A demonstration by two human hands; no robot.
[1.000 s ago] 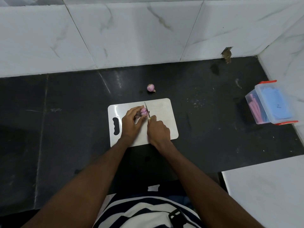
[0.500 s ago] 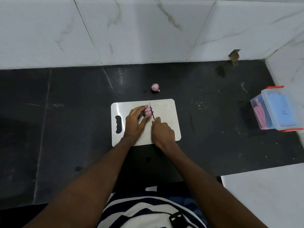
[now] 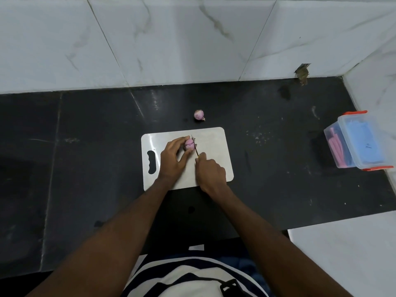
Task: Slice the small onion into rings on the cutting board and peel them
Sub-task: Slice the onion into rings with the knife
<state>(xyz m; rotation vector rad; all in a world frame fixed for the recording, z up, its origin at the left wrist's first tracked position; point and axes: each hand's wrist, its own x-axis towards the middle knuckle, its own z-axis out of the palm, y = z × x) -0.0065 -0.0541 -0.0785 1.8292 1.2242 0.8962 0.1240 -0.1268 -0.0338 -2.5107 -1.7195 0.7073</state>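
- Clear plastic storage box with blue lid and orange clips (image 3: 358, 140), at the right edge of the black counter: a small dark mark on the lid, possibly a handwritten "1" or similar stroke; too small and blurred to read with confidence.
- White plastic cutting board with cut-out handle (image 3: 216, 142): no print or brand mark readable.
- White marble-pattern wall tiles (image 3: 171, 39): grey veining only, no lettering.
- No other legible text, numbers or signs.

The onion (image 3: 189, 144), small and pink-purple, is positioned unsliced on the white cutting board (image 3: 214, 144), near its far edge. The board is laid flat.
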